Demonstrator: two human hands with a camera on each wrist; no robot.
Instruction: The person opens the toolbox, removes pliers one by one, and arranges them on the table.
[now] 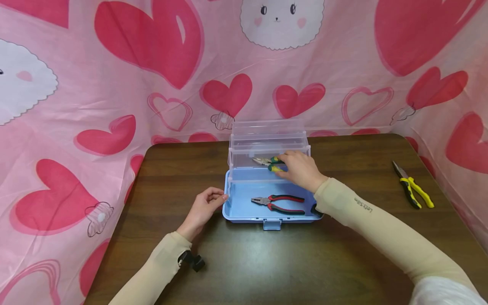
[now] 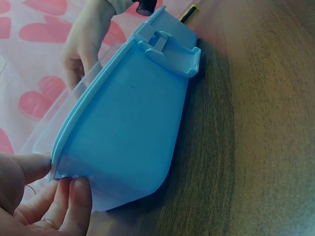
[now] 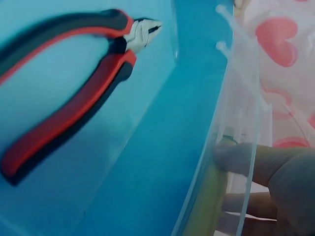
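Note:
A blue toolbox (image 1: pixel 236 220) stands on the table, its clear lid and clear tray (image 1: pixel 244 160) raised at the back. My left hand (image 1: pixel 206 207) pinches the box's left rim, thumb on one side and fingertips on the other in the left wrist view. Over the clear tray, my right hand (image 1: pixel 303 168) grips green-and-yellow combination pliers (image 1: pixel 275 168) by the handles, their jaws pointing left. Through the clear plastic in the right wrist view, the thumb (image 3: pixel 234 156) lies against a handle. Red-and-black combination pliers (image 1: pixel 263 201) lie on the box floor, jaws to the left.
Yellow-and-black long-nose pliers (image 1: pixel 406 180) lie on the brown table (image 1: pixel 183 169) at the far right. A blue latch (image 1: pixel 272 225) hangs from the box's front. Pink cloth with hearts (image 1: pixel 228 38) rises behind the table and along its sides.

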